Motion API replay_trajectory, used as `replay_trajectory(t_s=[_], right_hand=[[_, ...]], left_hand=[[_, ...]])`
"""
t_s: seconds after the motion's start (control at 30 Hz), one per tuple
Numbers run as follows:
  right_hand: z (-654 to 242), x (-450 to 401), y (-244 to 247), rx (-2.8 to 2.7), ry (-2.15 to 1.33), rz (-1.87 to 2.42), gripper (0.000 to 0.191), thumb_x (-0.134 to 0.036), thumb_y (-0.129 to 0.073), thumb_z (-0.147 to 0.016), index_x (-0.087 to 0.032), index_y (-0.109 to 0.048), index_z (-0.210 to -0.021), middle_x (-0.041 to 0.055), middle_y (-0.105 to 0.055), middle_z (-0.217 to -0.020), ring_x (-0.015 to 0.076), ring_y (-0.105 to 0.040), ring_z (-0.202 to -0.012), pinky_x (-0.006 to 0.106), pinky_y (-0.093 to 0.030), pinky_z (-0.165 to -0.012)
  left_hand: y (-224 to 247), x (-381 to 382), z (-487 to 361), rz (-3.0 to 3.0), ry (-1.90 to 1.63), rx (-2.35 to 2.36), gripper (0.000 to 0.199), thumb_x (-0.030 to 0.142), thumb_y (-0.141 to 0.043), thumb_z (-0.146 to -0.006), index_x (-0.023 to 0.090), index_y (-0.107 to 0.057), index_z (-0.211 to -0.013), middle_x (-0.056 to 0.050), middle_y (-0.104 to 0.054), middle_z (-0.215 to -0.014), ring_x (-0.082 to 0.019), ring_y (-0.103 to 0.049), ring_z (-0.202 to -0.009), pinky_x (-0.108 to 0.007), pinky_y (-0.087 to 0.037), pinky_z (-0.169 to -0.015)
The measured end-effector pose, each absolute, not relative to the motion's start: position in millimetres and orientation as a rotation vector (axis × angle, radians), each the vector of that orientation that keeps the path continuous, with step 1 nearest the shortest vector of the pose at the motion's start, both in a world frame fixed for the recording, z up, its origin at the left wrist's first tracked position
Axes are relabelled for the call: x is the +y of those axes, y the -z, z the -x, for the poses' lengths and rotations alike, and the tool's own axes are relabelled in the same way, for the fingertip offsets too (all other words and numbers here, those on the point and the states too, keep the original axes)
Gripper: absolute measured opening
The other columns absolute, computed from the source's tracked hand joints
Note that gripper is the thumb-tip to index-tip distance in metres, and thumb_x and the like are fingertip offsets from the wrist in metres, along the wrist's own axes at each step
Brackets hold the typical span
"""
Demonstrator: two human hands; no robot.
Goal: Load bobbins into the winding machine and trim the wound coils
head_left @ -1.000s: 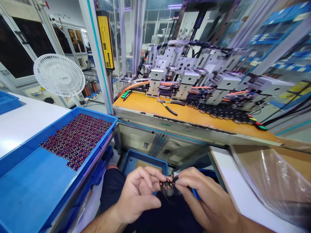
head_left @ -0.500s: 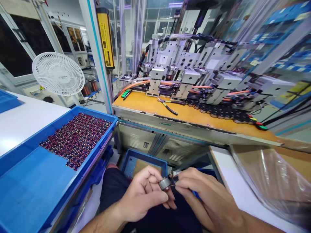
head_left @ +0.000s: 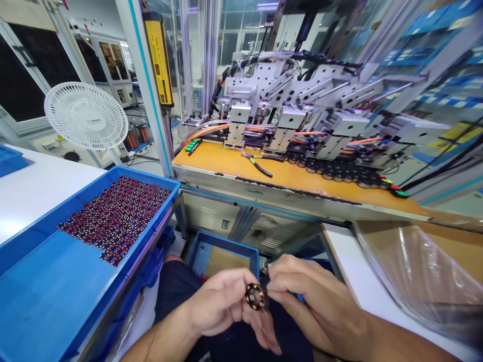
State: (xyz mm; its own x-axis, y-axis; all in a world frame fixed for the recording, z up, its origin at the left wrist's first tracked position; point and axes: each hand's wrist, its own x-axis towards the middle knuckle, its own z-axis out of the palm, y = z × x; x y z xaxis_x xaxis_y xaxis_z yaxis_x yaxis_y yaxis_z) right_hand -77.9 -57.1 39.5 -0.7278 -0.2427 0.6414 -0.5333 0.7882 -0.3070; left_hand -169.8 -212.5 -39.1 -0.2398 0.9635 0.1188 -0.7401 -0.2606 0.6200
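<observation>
Between my hands, over my lap, is a small ring-shaped coil part [head_left: 255, 296] with copper windings round its opening, its open face turned toward the camera. My left hand [head_left: 230, 301] grips it between thumb and fingers, the lower fingers stretched out beneath it. At the right edge of the part, my right hand [head_left: 313, 296] is closed in a pinch; what its fingertips hold is too small to make out. A blue tray [head_left: 33, 281] at the left holds many small dark parts [head_left: 121, 216] with red and copper spots.
Pliers [head_left: 258, 165] and a row of black round parts [head_left: 339, 173] lie on the orange bench [head_left: 215, 163] below the machine fixtures [head_left: 290, 118]. A white fan [head_left: 88, 118] stands left. Below is another blue tray [head_left: 222, 239]; plastic sheeting [head_left: 422, 266] lies right.
The coil part has turned from showing its grey side to showing its open face. My left hand's lower fingers have extended downward. The machine's upper fixtures have shifted position.
</observation>
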Motion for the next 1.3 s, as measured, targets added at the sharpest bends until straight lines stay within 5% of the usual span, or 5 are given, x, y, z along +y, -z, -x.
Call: replay_trajectory(t_s=[0.2,0.47,0.87,1.13,1.3], right_hand=[[81.1,-61.8,-36.5,-2.288,-0.761,-0.507,0.011,-0.009,-0.050,-0.096,-0.016,-0.057,-0.090,0.0020,-0.063,-0.073,0.0104,-0.057,-0.068,0.020,-0.047,-0.064],[85.5,-68.8,-23.2,-2.143,-0.920,-0.309,0.013,-0.011,-0.058,-0.092,-0.014,-0.059,-0.079,0.0029,-0.063,-0.071,0.0094,-0.056,-0.065,0.019,-0.045,-0.061],[76.9,-80.7,-25.9,-1.923,-2.325,0.354,0.023,-0.031,-0.074,-0.075,-0.013,-0.060,-0.074,-0.0039,-0.056,-0.060,0.0057,-0.050,-0.053,0.018,-0.041,-0.052],[84.0,-76.7,-15.3,-1.834,-2.531,0.410,0.057,-0.055,-0.088,-0.057,-0.013,-0.060,-0.084,-0.0055,-0.058,-0.062,0.0049,-0.052,-0.050,0.017,-0.047,-0.047],[90.0,-74.4,-3.9,-1.792,-2.656,0.137,0.050,-0.054,-0.082,-0.069,-0.011,-0.063,-0.086,-0.0035,-0.060,-0.061,0.0055,-0.056,-0.050,0.016,-0.048,-0.050]], left_hand=[[32.1,-225.5,170.9,-0.636,-1.906,0.718,0.011,0.024,-0.068,-0.091,0.022,-0.063,-0.100,-0.001,-0.078,-0.085,-0.013,-0.075,-0.078,-0.020,-0.056,-0.071],[34.3,-229.5,174.3,-0.902,-2.191,1.385,0.020,0.009,-0.074,-0.081,0.023,-0.060,-0.084,0.000,-0.073,-0.100,-0.014,-0.074,-0.085,-0.022,-0.060,-0.075],[32.4,-229.6,178.0,-0.965,-2.213,1.653,0.026,0.006,-0.079,-0.073,0.026,-0.074,-0.091,-0.001,-0.078,-0.110,-0.021,-0.077,-0.094,-0.026,-0.064,-0.079],[40.8,-228.5,186.4,-0.957,-2.199,1.401,0.033,0.005,-0.078,-0.075,0.031,-0.075,-0.095,0.003,-0.079,-0.109,-0.025,-0.073,-0.108,-0.034,-0.062,-0.090],[37.9,-225.2,187.0,-0.943,-2.189,1.346,0.033,0.008,-0.080,-0.075,0.034,-0.077,-0.094,0.002,-0.080,-0.108,-0.026,-0.072,-0.110,-0.035,-0.063,-0.088]])
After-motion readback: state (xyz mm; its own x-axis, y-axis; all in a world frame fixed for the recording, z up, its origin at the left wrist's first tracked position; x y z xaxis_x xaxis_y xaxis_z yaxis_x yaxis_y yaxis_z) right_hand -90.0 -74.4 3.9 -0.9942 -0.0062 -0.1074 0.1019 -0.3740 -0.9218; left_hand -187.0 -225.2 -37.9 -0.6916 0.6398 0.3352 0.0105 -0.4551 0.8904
